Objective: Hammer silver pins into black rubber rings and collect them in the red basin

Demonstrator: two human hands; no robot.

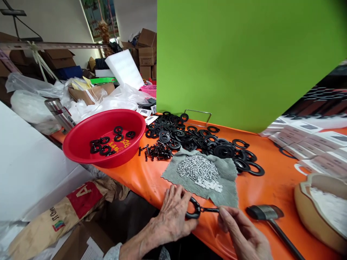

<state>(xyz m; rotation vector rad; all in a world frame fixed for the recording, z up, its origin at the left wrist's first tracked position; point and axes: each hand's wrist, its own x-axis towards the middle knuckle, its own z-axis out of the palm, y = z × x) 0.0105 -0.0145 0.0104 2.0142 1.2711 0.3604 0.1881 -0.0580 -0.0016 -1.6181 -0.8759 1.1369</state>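
My left hand (175, 211) is closed on a black ring (195, 208) at the front edge of the orange table. A thin black rod-like piece (211, 209) meets the ring's right side, and the fingertips of my right hand (240, 231) pinch its far end. Just beyond my hands lies a grey-green cloth (227, 187) bearing a heap of small silver pins (199, 168) and small white pieces (210, 185). Behind it spreads a pile of black rings (195, 139), with a heap of short black pieces (159, 151) to its left.
A red basin (81, 153) holding several black rings stands at left. To the right lie a mallet (264, 212) and a tan bowl (306, 206) with white contents. White boxes (314, 144) are stacked farther right. A green panel (230, 65) rises behind the table.
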